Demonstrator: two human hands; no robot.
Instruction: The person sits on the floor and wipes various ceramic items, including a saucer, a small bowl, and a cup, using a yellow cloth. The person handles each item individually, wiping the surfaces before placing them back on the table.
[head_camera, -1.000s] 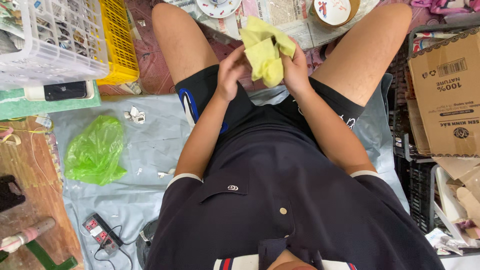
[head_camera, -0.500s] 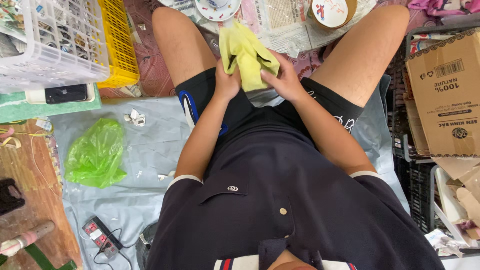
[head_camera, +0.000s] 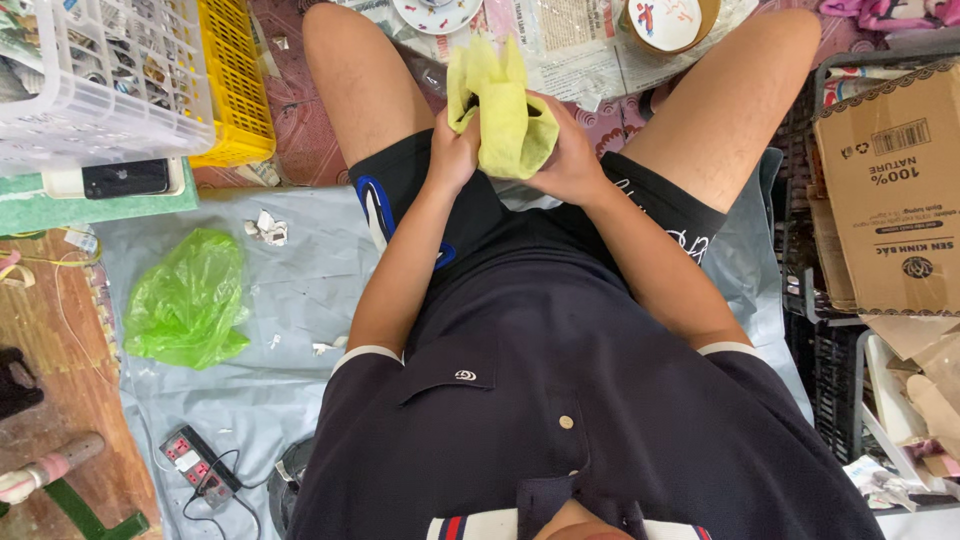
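I sit on the floor with my legs spread, and both hands meet above my lap. My left hand (head_camera: 455, 150) and my right hand (head_camera: 570, 158) together grip a yellow-green cloth (head_camera: 505, 115), bunched between them. The cloth wraps around something dark that is mostly hidden; I cannot tell what it is. A white decorated plate (head_camera: 437, 12) and a round disc with a tan rim (head_camera: 668, 22) lie on newspaper just beyond the cloth.
A white plastic crate (head_camera: 90, 70) and a yellow crate (head_camera: 235, 85) stand at the left, with a phone (head_camera: 125, 178) below them. A green plastic bag (head_camera: 188, 300) and a power strip (head_camera: 195, 465) lie on the grey sheet. Cardboard boxes (head_camera: 895, 190) fill the right side.
The cloth was loose and held higher a second ago. Both hands have pulled it down and gathered it tighter around the hidden object, and the view has shifted slightly.
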